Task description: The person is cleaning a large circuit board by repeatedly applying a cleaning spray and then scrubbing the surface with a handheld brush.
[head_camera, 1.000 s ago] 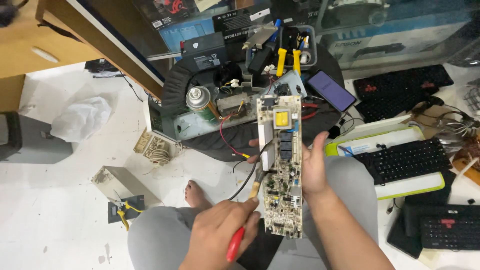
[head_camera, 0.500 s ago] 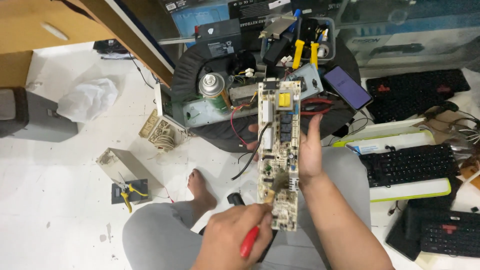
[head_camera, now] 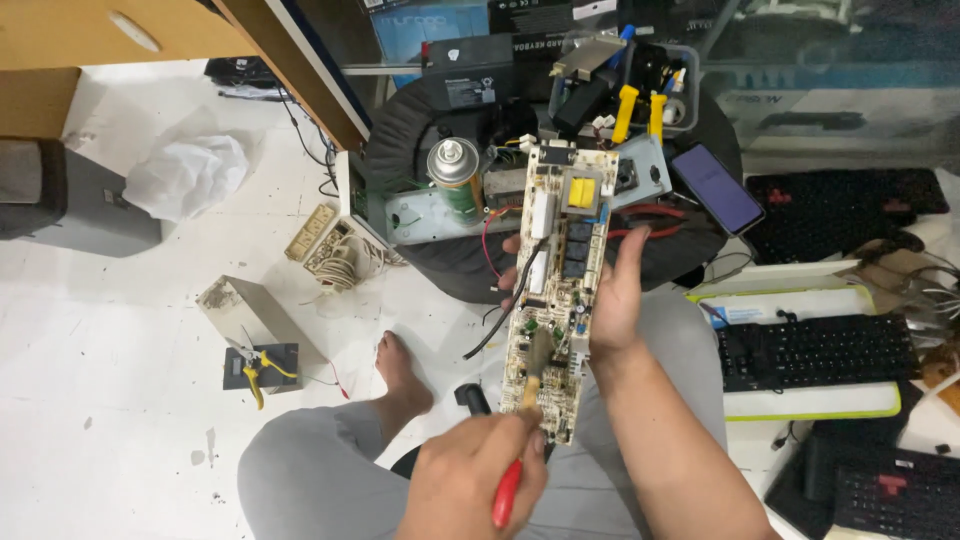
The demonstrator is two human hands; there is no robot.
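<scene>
I see one circuit board (head_camera: 557,300) upright over my lap, my right hand (head_camera: 615,290) clamped on its edge, my left hand (head_camera: 470,485) gripping one red-handled brush (head_camera: 520,440) against it. Behind the board stand one spray can (head_camera: 455,175) and one phone (head_camera: 717,188); three keyboards (head_camera: 815,350) lie right of it.

The right hand (head_camera: 618,290) covers the right edge of the circuit board (head_camera: 560,290), and its fingertips curl out of sight behind that board. Below the board, the left hand (head_camera: 470,485) closes over most of the red-handled tool (head_camera: 507,495), whose tip blurs against the board's lower end. Both forearms run off the bottom edge. Right of the board, the lower black keyboard (head_camera: 890,500) is cut by the corner. The board's small parts are too fine to make out.
</scene>
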